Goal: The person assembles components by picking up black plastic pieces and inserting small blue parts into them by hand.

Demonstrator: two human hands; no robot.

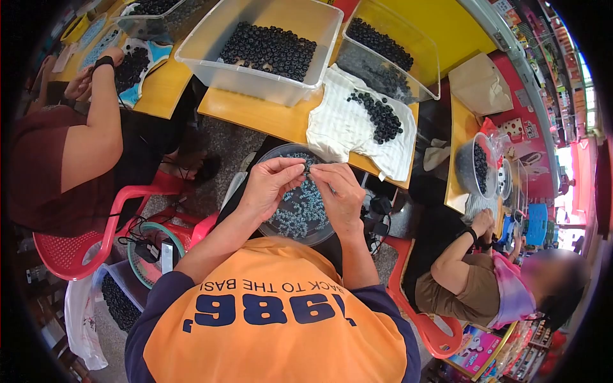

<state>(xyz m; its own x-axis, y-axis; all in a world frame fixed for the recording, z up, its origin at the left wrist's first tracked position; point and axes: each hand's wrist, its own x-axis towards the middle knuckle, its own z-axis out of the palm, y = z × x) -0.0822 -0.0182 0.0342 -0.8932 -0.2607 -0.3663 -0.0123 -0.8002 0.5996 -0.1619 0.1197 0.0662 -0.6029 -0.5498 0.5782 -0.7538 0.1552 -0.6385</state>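
Note:
My left hand (274, 185) and my right hand (338, 190) meet fingertip to fingertip above a round clear tray (268, 225) on my lap. Between the pinched fingers is a small dark piece (308, 169), mostly hidden by the fingertips. Many small pale blue-grey parts (297, 214) lie spread in the tray. Just beyond the tray, a white cloth (338, 121) hangs over the table edge, with a pile of small black round pieces (385, 121) on it.
Clear bins (268, 92) of black pieces stand on the yellow table (246, 118). A co-worker (83, 147) sits at the left, another (476, 281) at the right. Red chairs (83, 255) stand on both sides. A green-rimmed basket (142, 265) with cables is on the lower left.

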